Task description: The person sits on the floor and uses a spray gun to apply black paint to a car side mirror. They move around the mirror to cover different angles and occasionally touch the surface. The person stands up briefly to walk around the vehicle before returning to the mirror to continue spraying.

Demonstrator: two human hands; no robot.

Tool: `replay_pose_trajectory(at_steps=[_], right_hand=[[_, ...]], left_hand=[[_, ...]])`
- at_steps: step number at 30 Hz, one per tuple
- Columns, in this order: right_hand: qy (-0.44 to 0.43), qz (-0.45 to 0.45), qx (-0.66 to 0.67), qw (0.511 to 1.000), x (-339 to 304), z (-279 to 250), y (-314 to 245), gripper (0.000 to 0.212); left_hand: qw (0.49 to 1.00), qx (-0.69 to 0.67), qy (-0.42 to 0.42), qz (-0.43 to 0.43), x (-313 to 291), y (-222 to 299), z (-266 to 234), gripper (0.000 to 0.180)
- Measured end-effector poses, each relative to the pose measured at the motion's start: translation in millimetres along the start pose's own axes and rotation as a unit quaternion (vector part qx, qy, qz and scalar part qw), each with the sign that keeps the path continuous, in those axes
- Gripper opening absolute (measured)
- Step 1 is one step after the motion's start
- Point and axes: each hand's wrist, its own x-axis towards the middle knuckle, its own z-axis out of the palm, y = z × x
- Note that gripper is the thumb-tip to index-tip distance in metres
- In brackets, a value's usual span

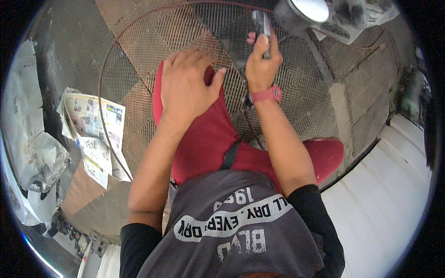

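Observation:
My left hand point(187, 85) lies flat over my raised left knee, in red trousers point(199, 148); its fingers are spread and it holds nothing. Stretched out ahead, my right hand point(263, 65) is closed around a silver gun-shaped air tool point(261, 23). Its lower part is hidden in my grip, so I cannot make out its exact kind. A dark hose point(248, 118) runs below my right wrist toward my legs. Close to the tool's right is a rounded grey object with a shiny white disc point(311, 8).
A reddish hose point(103, 111) loops over the ribbed mat floor point(139, 55). Newspaper sheets point(92, 125) lie at left, with crumpled plastic point(44, 160) beyond. More paper and plastic point(366, 21) sit at upper right. A white ridged panel point(375, 185) stands at right.

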Motion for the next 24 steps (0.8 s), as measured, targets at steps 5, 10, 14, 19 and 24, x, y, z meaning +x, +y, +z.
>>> replay_pose_trajectory(at_steps=[5,10,14,19,24], right_hand=[[-0.023,-0.090,-0.026,0.995,2,37,24,0.048],[-0.017,-0.122,0.031,0.992,7,51,29,0.047],[-0.007,-0.112,0.038,0.993,15,29,42,0.039],[0.068,0.020,0.097,0.993,19,-20,44,0.051],[0.061,0.164,0.209,0.962,8,-37,25,0.065]], left_hand=[[0.999,0.002,0.039,0.014,-7,-10,5,0.030],[0.999,0.009,0.037,0.020,-8,-9,1,0.026],[0.999,0.018,0.035,0.016,-9,-8,-2,0.025],[0.999,0.017,0.026,0.020,-5,-4,0,0.023],[0.999,0.032,-0.007,0.027,-1,4,-4,0.020]])
